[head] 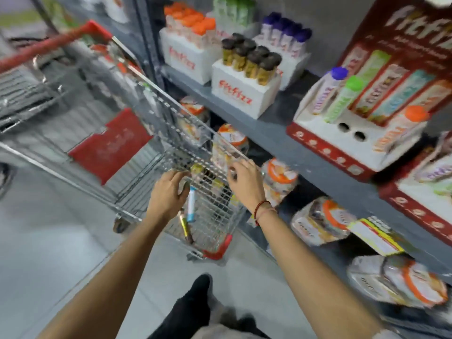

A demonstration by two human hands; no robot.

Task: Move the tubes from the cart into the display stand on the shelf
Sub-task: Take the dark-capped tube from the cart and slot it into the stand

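Fingers of our left hand [168, 192] and right hand [245, 181] spread loose, holding nothing, over the cart [156, 133] front. Tubes [191, 207] lie at the bottom (blurry); we should reach deep, then carry to the display stand [347, 140].

Motion blur smears the whole view; the left hand [168, 194] covers part of a tube [191, 207], perhaps gripping it.
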